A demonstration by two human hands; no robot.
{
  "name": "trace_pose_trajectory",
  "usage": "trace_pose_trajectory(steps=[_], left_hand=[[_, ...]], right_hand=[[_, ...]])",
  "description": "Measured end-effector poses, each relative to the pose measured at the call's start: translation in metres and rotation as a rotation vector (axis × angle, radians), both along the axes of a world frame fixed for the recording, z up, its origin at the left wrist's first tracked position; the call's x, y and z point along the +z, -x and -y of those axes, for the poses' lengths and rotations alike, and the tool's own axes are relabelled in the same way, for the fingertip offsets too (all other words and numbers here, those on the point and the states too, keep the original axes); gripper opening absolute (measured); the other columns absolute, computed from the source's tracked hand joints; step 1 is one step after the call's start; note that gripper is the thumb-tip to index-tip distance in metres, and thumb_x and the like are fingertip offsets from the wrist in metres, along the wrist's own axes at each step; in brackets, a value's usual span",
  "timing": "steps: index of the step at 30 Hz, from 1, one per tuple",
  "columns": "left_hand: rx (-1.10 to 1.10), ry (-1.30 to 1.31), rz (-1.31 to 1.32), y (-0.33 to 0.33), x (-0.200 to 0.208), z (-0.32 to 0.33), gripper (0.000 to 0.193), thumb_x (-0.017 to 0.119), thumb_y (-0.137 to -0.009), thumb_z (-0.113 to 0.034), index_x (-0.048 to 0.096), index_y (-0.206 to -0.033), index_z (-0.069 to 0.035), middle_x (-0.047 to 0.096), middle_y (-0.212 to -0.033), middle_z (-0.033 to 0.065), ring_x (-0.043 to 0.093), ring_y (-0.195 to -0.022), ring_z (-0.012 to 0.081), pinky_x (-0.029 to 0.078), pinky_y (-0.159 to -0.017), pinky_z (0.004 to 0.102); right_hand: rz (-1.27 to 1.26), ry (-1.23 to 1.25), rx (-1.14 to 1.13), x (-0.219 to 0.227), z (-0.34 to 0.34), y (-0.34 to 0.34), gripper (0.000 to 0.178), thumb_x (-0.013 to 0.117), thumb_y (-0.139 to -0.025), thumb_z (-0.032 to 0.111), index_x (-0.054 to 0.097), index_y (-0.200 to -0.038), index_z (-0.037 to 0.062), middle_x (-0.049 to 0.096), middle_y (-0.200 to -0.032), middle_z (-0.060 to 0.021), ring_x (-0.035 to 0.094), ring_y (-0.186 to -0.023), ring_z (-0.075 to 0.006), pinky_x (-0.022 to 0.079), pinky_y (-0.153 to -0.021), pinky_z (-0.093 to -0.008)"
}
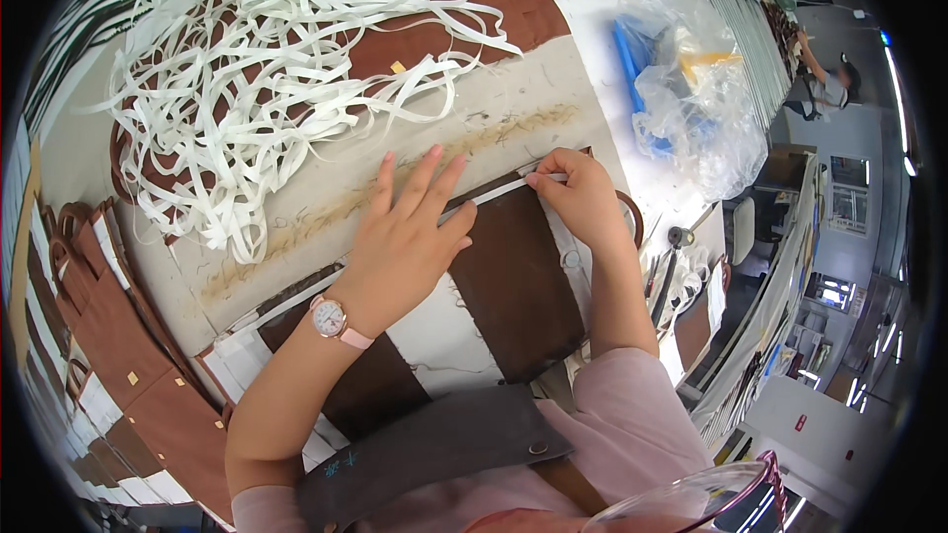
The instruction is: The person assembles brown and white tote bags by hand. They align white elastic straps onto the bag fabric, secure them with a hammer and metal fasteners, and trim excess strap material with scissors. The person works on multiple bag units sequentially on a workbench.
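A bag panel (518,286) with broad dark brown and white stripes lies in front of me on the work surface. Along its far edge runs a narrow white strip (504,188). My right hand (578,195) pinches this strip between thumb and forefinger near the panel's right corner. Fingers spread and stretched out, my left hand (407,237) rests over the far edge, its thumb beside the strip. The hand hides part of that edge. A watch (329,317) with a pink band is on my left wrist.
Tangled white strips (247,89) cover reddish-brown bag pieces (434,25) beyond my hands. More brown bag pieces (128,355) are stacked at left. Clear plastic bags (701,109) and a dark-handled tool (676,242) lie at right. Another person (829,84) stands far off.
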State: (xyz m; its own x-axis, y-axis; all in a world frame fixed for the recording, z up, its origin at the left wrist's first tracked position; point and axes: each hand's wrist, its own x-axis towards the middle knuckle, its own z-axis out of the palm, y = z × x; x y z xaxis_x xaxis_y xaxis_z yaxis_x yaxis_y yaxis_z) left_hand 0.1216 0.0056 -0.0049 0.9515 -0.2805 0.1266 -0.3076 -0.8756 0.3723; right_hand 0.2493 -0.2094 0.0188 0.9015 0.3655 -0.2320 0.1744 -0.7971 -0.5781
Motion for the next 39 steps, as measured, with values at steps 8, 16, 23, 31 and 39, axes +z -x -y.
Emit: trace_pose_trajectory(steps=[8, 16, 23, 31, 39], left_hand=[[-0.009, 0.116, 0.086, -0.015, -0.016, 0.019, 0.053, 0.074, -0.084, -0.034, 0.061, -0.133, -0.018, 0.038, -0.156, 0.0105, 0.03, -0.147, 0.0303, 0.02, -0.119, 0.0594], [0.002, 0.136, 0.064, -0.024, -0.023, 0.036, 0.054, 0.069, -0.088, -0.036, 0.058, -0.139, -0.02, 0.035, -0.158, 0.0122, 0.028, -0.148, 0.0316, 0.018, -0.119, 0.0592], [0.027, 0.134, 0.064, -0.022, -0.025, 0.033, 0.053, 0.068, -0.09, -0.039, 0.057, -0.14, -0.025, 0.033, -0.159, 0.0136, 0.027, -0.148, 0.0333, 0.017, -0.119, 0.0597], [0.027, 0.132, 0.071, -0.023, -0.021, 0.034, 0.053, 0.067, -0.09, -0.04, 0.057, -0.141, -0.025, 0.032, -0.159, 0.014, 0.026, -0.149, 0.0334, 0.017, -0.119, 0.0615], [0.027, 0.109, 0.042, -0.023, -0.019, 0.032, 0.054, 0.065, -0.091, -0.042, 0.055, -0.142, -0.027, 0.031, -0.16, 0.0141, 0.026, -0.149, 0.0348, 0.016, -0.118, 0.0637]], right_hand=[[0.057, 0.026, 0.011, -0.003, -0.004, 0.001, 0.017, 0.075, -0.082, 0.015, 0.065, -0.084, 0.0012, 0.063, -0.071, -0.0107, 0.056, -0.062, -0.0189, 0.045, -0.06, -0.0339], [0.104, 0.008, 0.037, -0.008, -0.004, 0.003, 0.017, 0.075, -0.082, 0.014, 0.064, -0.085, 0.0014, 0.064, -0.075, -0.013, 0.059, -0.065, -0.0203, 0.046, -0.061, -0.0345], [-0.062, -0.139, -0.103, 0.009, 0.021, 0.0, 0.01, 0.072, -0.086, 0.009, 0.064, -0.084, 0.0025, 0.056, -0.07, 0.0013, 0.049, -0.065, -0.0067, 0.039, -0.058, -0.0241], [0.064, -0.073, -0.164, -0.005, 0.028, -0.002, 0.011, 0.07, -0.087, 0.01, 0.064, -0.084, 0.0007, 0.054, -0.068, 0.0026, 0.046, -0.063, -0.0065, 0.037, -0.057, -0.0252], [0.198, 0.067, -0.117, -0.006, 0.01, -0.002, 0.016, 0.07, -0.083, 0.013, 0.062, -0.083, -0.0003, 0.06, -0.075, -0.013, 0.058, -0.069, -0.0277, 0.046, -0.064, -0.0394]])
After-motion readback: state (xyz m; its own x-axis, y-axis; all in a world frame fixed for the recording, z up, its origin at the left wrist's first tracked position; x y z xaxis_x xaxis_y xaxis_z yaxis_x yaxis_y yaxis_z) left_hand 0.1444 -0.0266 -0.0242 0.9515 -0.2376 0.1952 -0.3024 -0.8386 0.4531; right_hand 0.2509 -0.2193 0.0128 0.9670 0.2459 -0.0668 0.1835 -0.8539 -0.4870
